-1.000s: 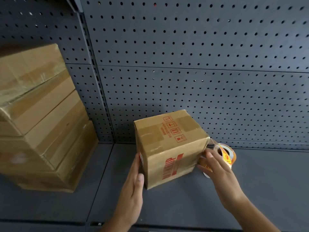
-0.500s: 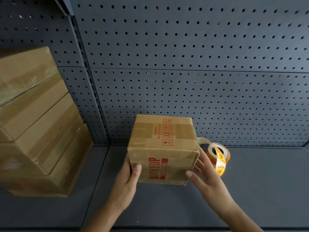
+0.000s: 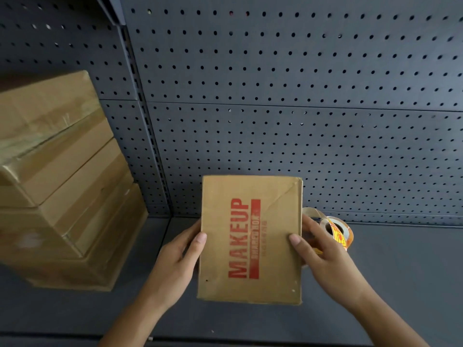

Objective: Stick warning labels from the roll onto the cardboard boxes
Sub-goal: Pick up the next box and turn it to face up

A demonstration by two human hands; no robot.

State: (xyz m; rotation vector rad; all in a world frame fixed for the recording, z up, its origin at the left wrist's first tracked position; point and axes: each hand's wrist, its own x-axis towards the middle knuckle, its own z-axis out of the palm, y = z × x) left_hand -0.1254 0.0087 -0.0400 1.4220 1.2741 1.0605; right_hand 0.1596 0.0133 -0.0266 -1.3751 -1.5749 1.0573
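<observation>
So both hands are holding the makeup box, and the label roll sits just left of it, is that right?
Not quite. The head view shows the label roll to the right of the makeup box, just behind the right hand. The left hand and the right hand do both hold the box.

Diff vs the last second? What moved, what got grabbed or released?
The MAKEUP box was turned and tipped toward the camera: its taped top no longer shows, and the printed face now points at the camera. The left hand and right hand keep gripping its sides, thumbs now on that face. Nothing released. The label roll and stacked boxes stayed put.
</observation>
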